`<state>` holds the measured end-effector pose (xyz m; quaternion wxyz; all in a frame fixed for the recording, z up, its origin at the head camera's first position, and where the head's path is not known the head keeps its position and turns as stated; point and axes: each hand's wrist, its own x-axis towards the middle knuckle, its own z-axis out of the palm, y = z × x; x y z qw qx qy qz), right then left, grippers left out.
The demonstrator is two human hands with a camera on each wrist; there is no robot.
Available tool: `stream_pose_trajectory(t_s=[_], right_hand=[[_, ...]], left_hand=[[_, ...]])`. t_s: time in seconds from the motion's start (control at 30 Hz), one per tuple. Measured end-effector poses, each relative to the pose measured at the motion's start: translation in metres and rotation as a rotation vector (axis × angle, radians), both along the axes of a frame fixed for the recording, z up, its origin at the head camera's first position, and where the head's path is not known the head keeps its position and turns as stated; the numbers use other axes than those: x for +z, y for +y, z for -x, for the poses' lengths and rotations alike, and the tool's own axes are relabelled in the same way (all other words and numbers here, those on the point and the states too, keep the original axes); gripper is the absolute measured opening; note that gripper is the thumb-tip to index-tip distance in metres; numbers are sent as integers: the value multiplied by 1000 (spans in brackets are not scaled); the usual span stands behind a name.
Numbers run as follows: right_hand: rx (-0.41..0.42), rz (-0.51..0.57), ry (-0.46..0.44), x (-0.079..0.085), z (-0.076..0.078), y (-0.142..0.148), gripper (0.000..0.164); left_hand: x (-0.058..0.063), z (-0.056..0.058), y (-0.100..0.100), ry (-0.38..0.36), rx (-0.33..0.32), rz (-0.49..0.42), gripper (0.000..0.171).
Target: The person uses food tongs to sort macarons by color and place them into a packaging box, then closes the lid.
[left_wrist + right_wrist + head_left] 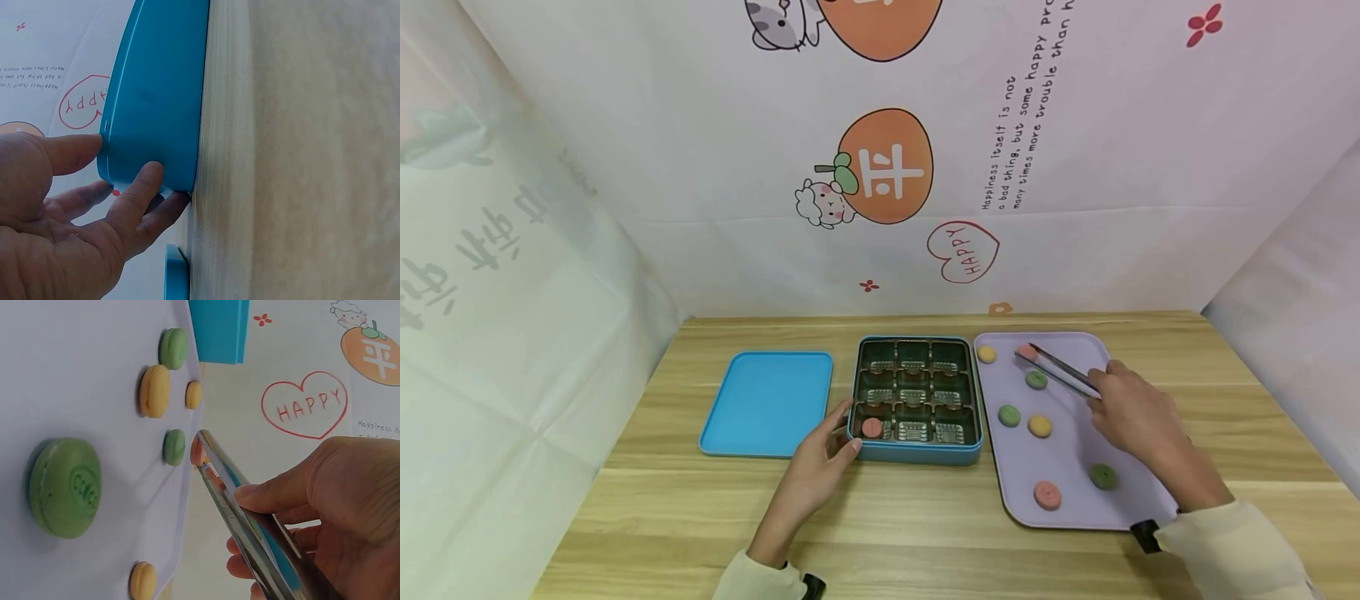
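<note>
Left of the blue box (919, 454), a flat blue lid (766, 404) lies on the wooden surface (917, 517); at the box's near-left corner the left hand (818, 468) rests, grip loose and spread, fingertips and thumb touching. In the box's near-left compartment sits one pink macaron (872, 427). Just right of the box, a lilac tray (1075, 512) bears green, yellow and pink macarons (1047, 495), and right of the box's far end the right hand (1135, 412), grip closed round metal tongs (248, 544), holds the slightly parted tips about another pink macaron (1026, 351), pinched or not, cannot tell.
</note>
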<state>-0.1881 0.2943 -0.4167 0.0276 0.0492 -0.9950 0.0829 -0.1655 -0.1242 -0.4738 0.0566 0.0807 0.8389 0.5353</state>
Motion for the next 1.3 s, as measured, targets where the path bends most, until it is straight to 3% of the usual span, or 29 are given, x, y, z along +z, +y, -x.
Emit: stream_pose_trajectory(t_s=[0.23,0.8,1.3], right_hand=[[3,12,37,7,-7,-7,27],[84,-9,189,42,-31,-43,39],[174,-48,213,42,-35,-66,38]], left_hand=[[1,0,1,-35,8,-8,64],[0,0,0,-32,12,14,64],[-1,0,0,-31,6,-9,65]])
